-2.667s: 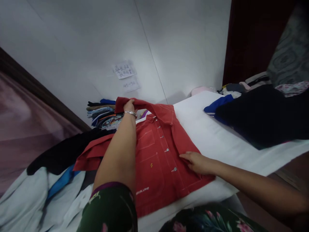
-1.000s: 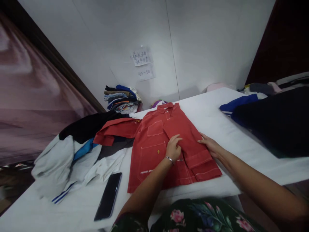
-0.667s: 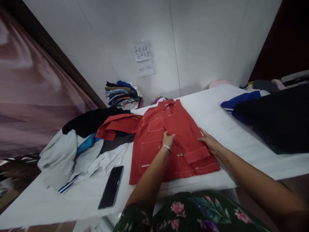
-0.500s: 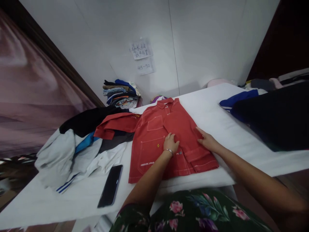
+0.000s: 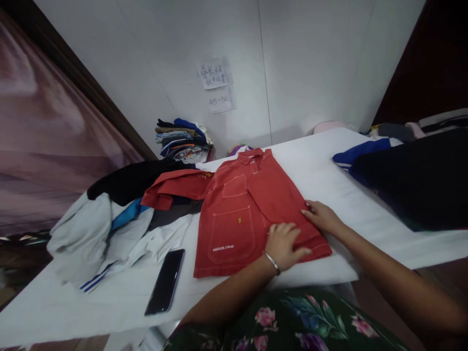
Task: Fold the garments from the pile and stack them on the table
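A red jacket (image 5: 234, 224) with white stitching and a "MAGICAL LAND" pocket lies on the white-covered table, collar away from me. Its right-hand sleeve is folded inward over the front, while the other sleeve (image 5: 179, 185) stretches out to the left over other clothes. My left hand (image 5: 285, 243), a bracelet on its wrist, rests on the folded sleeve near the hem with fingers spread. At the jacket's right edge is my right hand (image 5: 321, 217), its fingers extended and touching the fabric.
A black phone (image 5: 165, 282) lies left of the jacket. Loose clothes (image 5: 84, 239) are heaped on the left. Folded clothes (image 5: 185, 141) stand stacked by the wall, under paper notes (image 5: 215, 73). Dark garments (image 5: 413, 180) lie at the right.
My left hand has slid right and toward me, from the jacket's middle to the lower sleeve. My right hand has moved slightly down and right along the edge.
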Demonstrator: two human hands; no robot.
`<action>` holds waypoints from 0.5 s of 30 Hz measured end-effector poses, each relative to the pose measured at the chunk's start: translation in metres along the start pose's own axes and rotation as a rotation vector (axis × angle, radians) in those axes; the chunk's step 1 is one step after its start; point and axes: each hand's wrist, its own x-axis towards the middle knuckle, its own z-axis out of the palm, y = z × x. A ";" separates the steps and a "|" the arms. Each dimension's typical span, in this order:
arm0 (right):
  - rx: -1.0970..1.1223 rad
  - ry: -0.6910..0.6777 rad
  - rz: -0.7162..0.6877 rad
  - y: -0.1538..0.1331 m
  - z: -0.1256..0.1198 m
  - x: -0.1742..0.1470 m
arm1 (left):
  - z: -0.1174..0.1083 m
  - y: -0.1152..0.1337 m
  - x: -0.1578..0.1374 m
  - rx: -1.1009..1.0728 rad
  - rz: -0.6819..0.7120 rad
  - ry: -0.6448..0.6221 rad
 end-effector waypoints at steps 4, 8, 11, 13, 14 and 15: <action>0.167 0.000 0.142 0.007 -0.002 0.029 | 0.018 0.025 -0.010 -0.036 0.086 -0.053; 0.256 0.015 0.172 0.002 -0.004 0.048 | 0.005 0.004 0.003 -0.062 -0.066 0.059; 0.301 -0.028 0.183 -0.004 -0.004 0.046 | -0.020 -0.042 0.025 -0.081 -0.327 0.218; 0.392 -0.063 0.198 -0.007 -0.003 0.039 | -0.035 -0.077 0.043 -0.240 -0.586 0.310; 0.464 -0.073 0.213 -0.008 -0.002 0.034 | -0.040 -0.093 0.052 -0.359 -0.725 0.347; 0.542 -0.078 0.227 -0.009 -0.001 0.029 | -0.042 -0.107 0.061 -0.405 -0.792 0.350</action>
